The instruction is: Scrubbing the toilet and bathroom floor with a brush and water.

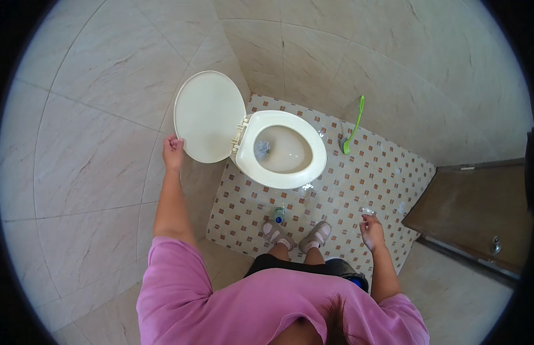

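My left hand (pixel 173 152) has its fingers curled at the lower left edge of the raised cream toilet lid (pixel 208 118) and seems to grip it. The lid leans toward the tiled wall, hinged to the toilet seat (pixel 317 158), which lies down on the bowl. Inside the bowl is a bluish-white clump (pixel 262 150), too unclear to name. Out to the right, my right hand (pixel 371 231) hangs low over the floor, fingers loosely bent and apart. A small whitish patch (pixel 367 211) shows by its fingertips; whether it is on the floor or touched, I cannot tell.
A green long-handled toilet brush (pixel 354 126) stands or leans right of the toilet. A clear bottle with a blue cap (pixel 279 215) is by my feet. Behind my legs sits a dark bucket (pixel 343 268). A brown door (pixel 471 210) is at right. Shiny wet patches dot the tiled floor (pixel 336 201).
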Action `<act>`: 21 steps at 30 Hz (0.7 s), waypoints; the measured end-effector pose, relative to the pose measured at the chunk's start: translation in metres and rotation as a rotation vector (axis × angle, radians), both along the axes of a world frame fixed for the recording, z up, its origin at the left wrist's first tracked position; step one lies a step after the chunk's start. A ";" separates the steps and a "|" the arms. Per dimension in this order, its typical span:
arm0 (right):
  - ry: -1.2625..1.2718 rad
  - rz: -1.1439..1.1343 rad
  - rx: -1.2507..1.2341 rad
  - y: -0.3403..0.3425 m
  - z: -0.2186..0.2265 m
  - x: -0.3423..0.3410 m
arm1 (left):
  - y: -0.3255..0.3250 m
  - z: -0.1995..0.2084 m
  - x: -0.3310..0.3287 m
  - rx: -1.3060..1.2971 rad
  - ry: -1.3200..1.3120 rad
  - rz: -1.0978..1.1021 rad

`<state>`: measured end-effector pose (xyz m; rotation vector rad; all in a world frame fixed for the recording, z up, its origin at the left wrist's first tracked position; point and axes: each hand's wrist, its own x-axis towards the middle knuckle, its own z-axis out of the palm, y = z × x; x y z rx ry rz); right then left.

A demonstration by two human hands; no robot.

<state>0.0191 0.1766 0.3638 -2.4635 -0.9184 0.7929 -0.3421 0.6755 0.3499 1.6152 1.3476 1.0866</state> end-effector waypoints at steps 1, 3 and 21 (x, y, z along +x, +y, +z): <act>0.017 0.022 0.022 0.002 -0.008 -0.002 | -0.008 0.005 0.004 0.004 0.013 -0.014; 0.075 0.027 0.003 0.008 -0.016 -0.006 | -0.031 0.014 0.030 0.030 0.292 -0.114; 0.317 0.413 -0.174 -0.005 -0.178 -0.098 | -0.215 -0.121 0.192 0.225 0.753 -0.956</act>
